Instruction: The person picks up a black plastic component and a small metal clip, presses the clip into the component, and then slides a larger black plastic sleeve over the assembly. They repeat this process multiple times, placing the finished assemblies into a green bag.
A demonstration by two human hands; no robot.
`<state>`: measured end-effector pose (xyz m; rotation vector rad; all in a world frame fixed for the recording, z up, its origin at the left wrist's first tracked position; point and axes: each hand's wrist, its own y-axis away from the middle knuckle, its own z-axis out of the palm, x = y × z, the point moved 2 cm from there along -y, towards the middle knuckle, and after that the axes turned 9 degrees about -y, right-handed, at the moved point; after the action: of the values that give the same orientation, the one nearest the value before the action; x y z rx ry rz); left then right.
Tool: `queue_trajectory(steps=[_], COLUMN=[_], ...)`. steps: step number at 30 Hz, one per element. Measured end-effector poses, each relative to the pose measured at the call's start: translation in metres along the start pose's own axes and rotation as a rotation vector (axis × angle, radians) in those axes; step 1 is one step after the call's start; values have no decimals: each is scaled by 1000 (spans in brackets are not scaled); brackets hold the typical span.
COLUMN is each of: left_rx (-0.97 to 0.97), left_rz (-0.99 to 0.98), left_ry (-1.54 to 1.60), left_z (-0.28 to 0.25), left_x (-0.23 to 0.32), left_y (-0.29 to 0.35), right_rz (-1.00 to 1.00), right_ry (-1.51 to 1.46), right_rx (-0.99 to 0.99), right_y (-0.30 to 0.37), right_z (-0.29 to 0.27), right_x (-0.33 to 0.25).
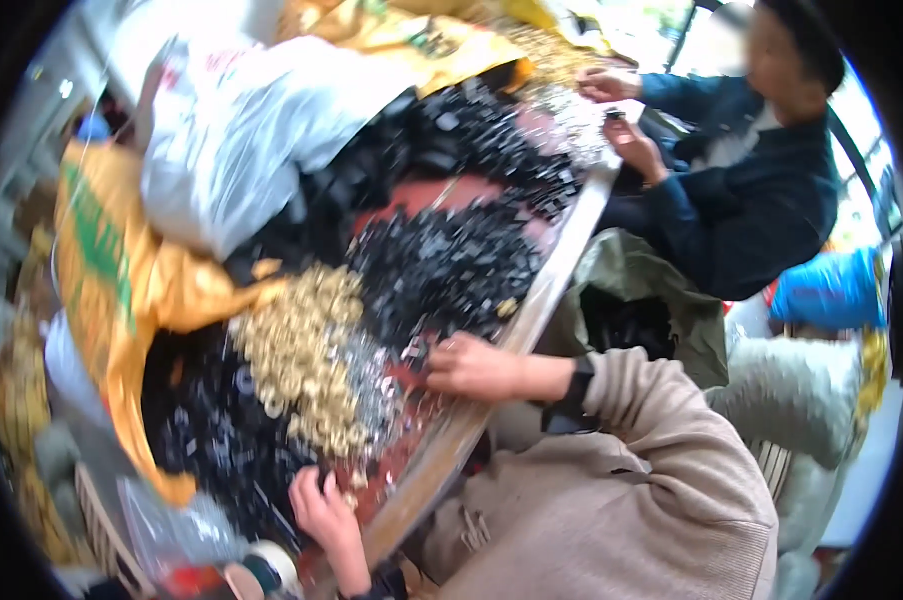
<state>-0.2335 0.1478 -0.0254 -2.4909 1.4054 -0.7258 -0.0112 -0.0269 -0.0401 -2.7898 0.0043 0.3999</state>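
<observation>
At the table's near edge, my left hand is over the red tabletop, fingers slightly apart and bent, beside small tan pieces. Higher up, my right hand is closed with its fingertips pressed together above small silvery pieces; whatever they pinch is too small to make out. Between the hands and a little beyond them lies a heap of tan, ring-like pieces. Small black parts are piled on both sides of it, one black pile near my right hand, the other dark pile near my left.
A pale rail edges the table. An orange woven sack and a whitish plastic bag stand along the far left. Across at upper right, a co-worker in dark clothing handles small pieces. An open olive sack sits beside the rail.
</observation>
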Motion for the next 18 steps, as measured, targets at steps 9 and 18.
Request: queue_trajectory(steps=[9,18], left_rx=[85,-125], left_rz=[-442,-885], left_ry=[621,629], left_z=[7,-18], left_x=[-17,77], left_y=[-2,-45], right_rz=[51,3], right_ry=[104,-81], right_rx=[-11,120], right_y=[5,13], right_z=[22,18], right_x=[6,18])
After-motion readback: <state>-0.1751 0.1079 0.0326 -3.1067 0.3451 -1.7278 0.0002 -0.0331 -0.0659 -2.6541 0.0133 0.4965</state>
